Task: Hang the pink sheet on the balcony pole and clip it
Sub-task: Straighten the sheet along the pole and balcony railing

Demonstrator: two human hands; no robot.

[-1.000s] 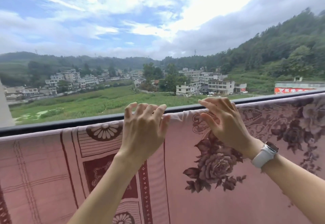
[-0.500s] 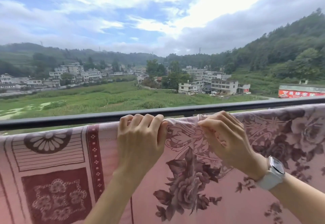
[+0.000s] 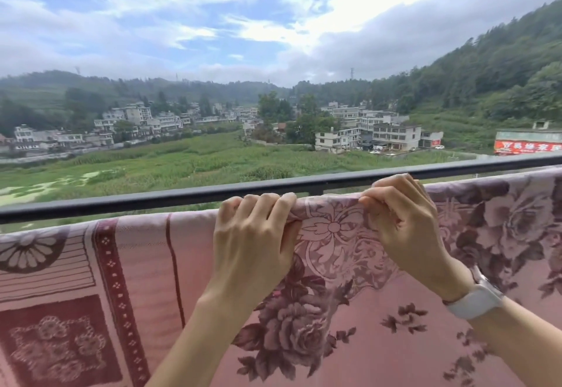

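My left hand and right hand grip the pink sheet along its top fold, the dark railing at 12 o'clock beyond; hanging underway, clipping presumably next.

Soft, even daylight comes from a bright overcast sky, nearly blown out at top centre. Shadows are faint. Wide-angle distortion bows the dark railing and tilts the edges; distant buildings look slightly soft.

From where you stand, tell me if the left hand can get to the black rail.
Probably yes. The left hand grips the sheet's top edge just below the rail, and nothing lies between them. It would have to let go of the sheet first; the right hand also grips that edge.
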